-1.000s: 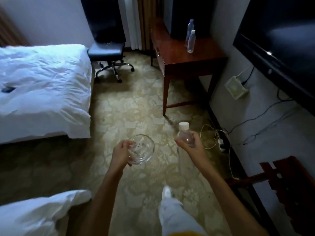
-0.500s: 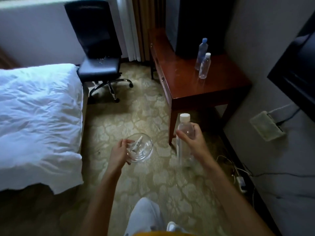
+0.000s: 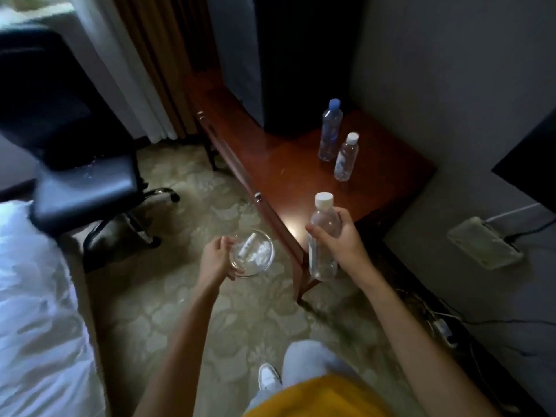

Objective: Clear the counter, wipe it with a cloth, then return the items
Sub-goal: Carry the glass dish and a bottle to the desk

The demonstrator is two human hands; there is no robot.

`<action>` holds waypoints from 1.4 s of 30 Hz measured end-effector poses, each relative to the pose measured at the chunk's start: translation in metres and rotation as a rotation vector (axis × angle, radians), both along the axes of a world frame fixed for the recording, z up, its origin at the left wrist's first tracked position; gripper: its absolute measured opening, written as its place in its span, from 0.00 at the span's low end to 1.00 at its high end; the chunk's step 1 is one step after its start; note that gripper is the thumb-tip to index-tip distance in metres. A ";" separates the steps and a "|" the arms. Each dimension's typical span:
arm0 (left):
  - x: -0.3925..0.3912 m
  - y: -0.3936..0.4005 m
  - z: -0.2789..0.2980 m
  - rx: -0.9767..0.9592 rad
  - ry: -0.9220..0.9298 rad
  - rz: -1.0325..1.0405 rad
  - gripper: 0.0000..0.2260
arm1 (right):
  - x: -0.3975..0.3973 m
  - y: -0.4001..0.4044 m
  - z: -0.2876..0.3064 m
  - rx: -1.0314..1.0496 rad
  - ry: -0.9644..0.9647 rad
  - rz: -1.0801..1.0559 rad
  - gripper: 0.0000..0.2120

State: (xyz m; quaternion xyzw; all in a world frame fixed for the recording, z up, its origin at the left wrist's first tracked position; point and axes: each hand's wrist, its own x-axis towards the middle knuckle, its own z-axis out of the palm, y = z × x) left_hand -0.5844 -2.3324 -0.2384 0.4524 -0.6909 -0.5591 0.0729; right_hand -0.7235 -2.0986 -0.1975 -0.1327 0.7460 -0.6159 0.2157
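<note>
Bench ahead, both hands loaded

Bench (image 3: 288,176): dark red wood, set against the right wall, its near corner just beyond the hands. Two clear bottles stand upright on its far right part, close together: a blue-capped bottle (image 3: 330,132) farther back, a white-capped bottle (image 3: 347,158) nearer.

Right hand (image 3: 338,236): grip clenched round the upper body of a third clear bottle (image 3: 322,251), white cap, upright, held in the air over the bench's near corner.

Left hand (image 3: 216,258): grip on the left rim of a glass bowl (image 3: 252,253), held over the carpet (image 3: 168,296), left of the bench. Small white bits lie in the bowl; cannot tell what.

Black office chair (image 3: 69,164) far left. White bed (image 3: 36,311) near left.
</note>
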 end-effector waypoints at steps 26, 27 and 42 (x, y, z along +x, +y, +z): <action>-0.417 -0.168 -0.138 -0.107 -0.057 -0.870 0.14 | -0.183 -0.155 -0.120 0.218 -0.002 -0.863 0.38; -0.423 -0.167 -0.143 -0.094 -0.059 -0.900 0.14 | -0.177 -0.163 -0.124 0.236 0.000 -0.897 0.37; -0.474 -0.183 -0.264 0.071 -0.167 -1.129 0.14 | -0.167 -0.205 -0.151 0.298 -0.003 -1.117 0.39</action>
